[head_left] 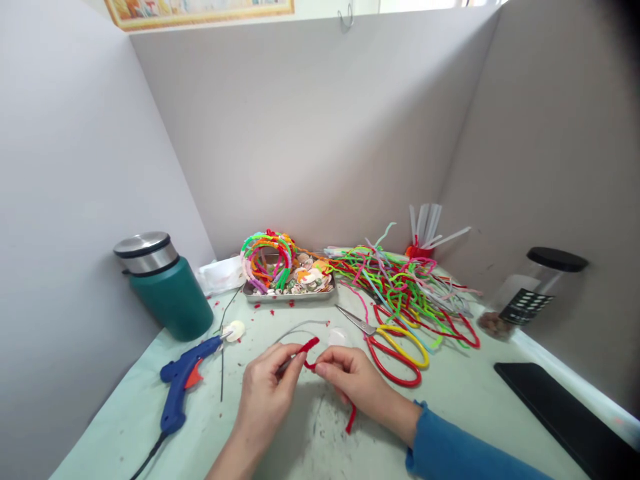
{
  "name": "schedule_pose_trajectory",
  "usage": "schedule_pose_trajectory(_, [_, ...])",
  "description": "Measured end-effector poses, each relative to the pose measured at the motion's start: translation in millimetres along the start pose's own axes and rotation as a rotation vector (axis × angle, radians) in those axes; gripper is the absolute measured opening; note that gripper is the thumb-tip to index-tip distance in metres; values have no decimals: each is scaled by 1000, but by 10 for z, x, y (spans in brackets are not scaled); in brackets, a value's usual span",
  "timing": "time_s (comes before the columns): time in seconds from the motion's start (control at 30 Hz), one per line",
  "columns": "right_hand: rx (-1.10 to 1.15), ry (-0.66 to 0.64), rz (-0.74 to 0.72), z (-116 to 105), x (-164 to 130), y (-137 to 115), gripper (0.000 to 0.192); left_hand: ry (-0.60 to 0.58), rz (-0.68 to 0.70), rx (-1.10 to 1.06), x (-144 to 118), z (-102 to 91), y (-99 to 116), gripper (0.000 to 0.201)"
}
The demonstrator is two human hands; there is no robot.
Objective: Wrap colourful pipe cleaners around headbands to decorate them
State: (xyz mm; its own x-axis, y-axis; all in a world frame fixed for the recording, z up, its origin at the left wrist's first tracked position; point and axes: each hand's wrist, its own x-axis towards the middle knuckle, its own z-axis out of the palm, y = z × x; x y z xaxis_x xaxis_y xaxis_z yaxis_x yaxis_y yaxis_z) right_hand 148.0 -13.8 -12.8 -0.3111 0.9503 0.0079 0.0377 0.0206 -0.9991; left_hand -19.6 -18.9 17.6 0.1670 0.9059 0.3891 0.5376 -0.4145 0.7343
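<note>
A blue glue gun (181,383) lies at the left of the pale green table (465,407), its nozzle touching a small white disc (235,330). Behind it stands a teal flask (167,290) with a steel lid. A metal tray (290,293) at the back holds shells and a coil of bright loops. To its right sprawls a heap of coloured pipe cleaners (405,283), with red and yellow scissors (395,347) lying at its near edge. A red cup of white sticks (425,233) stands in the corner. A clear jar (535,287) with a black lid sits at the right, near a flat black slab (565,413). Grey partition walls enclose the table.
</note>
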Motion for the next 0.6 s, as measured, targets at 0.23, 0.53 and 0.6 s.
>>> schedule_pose_trajectory(0.23, [264, -101, 117, -80, 6, -4, 25, 72, 56, 88, -6, -18, -3, 21])
schedule_pose_trajectory(0.53, [588, -25, 100, -108, 82, 41, 20, 74, 244, 228, -43, 23, -43, 18])
schedule_pose_trajectory(0.6, [616, -20, 113, -115, 101, 65, 23, 67, 318, 286, -46, 38, -64, 17])
